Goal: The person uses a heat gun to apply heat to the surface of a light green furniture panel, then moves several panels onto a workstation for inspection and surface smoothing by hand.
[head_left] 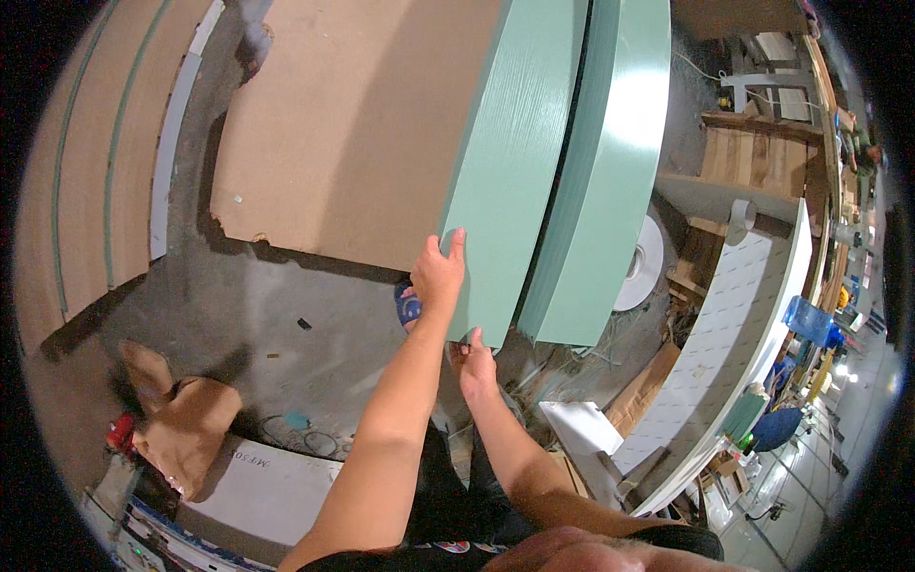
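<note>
A worker's left hand (439,274) is curling its fingers over the near corner of a pale green panel (510,162), while the right hand (476,362) is reaching up under the bottom edge, fingers closed against it, apparently steadying the board as it is standing on end against a second green panel (605,172). Brown sheet board (353,124) is leaning behind; a white tape roll (640,267) and cardboard scraps (181,419) are crowding the concrete floor (257,324).
</note>
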`<state>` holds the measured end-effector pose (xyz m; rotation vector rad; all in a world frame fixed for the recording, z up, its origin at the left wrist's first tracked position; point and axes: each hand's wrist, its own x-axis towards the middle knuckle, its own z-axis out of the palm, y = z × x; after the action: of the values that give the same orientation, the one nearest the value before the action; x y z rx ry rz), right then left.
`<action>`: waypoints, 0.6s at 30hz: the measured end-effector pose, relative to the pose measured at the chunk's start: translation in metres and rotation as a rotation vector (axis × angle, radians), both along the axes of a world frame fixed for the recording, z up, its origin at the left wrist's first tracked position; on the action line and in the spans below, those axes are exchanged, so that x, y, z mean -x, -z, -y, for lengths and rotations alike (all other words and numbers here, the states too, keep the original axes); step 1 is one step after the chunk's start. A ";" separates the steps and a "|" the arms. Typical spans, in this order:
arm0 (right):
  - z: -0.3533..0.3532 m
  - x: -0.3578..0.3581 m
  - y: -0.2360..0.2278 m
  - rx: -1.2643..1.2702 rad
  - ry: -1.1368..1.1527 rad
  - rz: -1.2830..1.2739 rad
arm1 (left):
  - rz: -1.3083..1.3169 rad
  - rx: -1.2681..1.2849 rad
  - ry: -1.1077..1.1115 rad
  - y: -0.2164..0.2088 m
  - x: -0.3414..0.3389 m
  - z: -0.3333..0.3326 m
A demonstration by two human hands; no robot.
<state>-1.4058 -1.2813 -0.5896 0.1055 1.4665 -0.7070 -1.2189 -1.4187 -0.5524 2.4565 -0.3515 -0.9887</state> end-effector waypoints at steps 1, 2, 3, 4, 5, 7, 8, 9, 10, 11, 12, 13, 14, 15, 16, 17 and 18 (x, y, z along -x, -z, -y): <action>0.001 0.000 -0.002 0.011 -0.032 0.024 | -0.013 0.001 0.005 -0.006 -0.005 0.003; 0.001 0.003 -0.007 0.021 -0.018 -0.008 | -0.026 0.001 0.010 -0.008 -0.008 0.005; 0.002 0.002 -0.011 0.052 -0.018 -0.009 | -0.024 0.021 0.023 -0.010 -0.008 0.003; 0.005 0.003 -0.016 0.082 -0.019 -0.011 | -0.022 0.040 0.036 -0.011 -0.006 0.003; 0.006 0.002 -0.021 0.111 -0.021 -0.014 | -0.020 0.059 0.049 -0.013 -0.004 0.002; 0.011 0.000 -0.032 0.067 -0.005 -0.023 | 0.022 0.109 0.012 0.002 0.003 -0.002; 0.014 0.001 -0.033 0.085 -0.007 0.009 | 0.044 0.133 -0.005 0.011 0.007 -0.005; 0.015 0.003 -0.036 0.099 -0.005 0.036 | 0.027 0.137 0.003 0.010 0.008 -0.005; 0.019 -0.002 -0.041 0.084 -0.003 0.014 | 0.011 0.142 0.009 0.008 0.007 -0.002; 0.025 -0.008 -0.046 0.068 -0.002 -0.009 | -0.004 0.148 0.014 0.005 0.006 0.001; 0.029 -0.011 -0.047 0.057 0.000 -0.031 | -0.011 0.157 0.005 0.006 0.006 0.004; 0.028 -0.006 -0.040 0.067 -0.001 -0.048 | -0.018 0.166 -0.004 0.007 0.006 0.006; 0.028 -0.003 -0.031 0.076 -0.002 -0.064 | -0.025 0.175 -0.012 0.008 0.006 0.009; 0.028 -0.002 -0.025 0.084 0.000 -0.078 | -0.018 0.172 -0.015 0.008 0.005 0.012; 0.027 0.000 -0.021 0.088 -0.006 -0.080 | -0.011 0.170 -0.016 0.008 0.004 0.014; 0.027 0.002 -0.016 0.092 -0.011 -0.082 | -0.004 0.167 -0.017 0.007 0.003 0.015; 0.027 0.004 -0.012 0.098 -0.015 -0.084 | -0.004 0.161 -0.014 0.007 0.004 0.016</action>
<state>-1.4096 -1.3083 -0.5773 -0.0102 1.5090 -0.7778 -1.2226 -1.4345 -0.5591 2.3088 -0.3960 -0.9224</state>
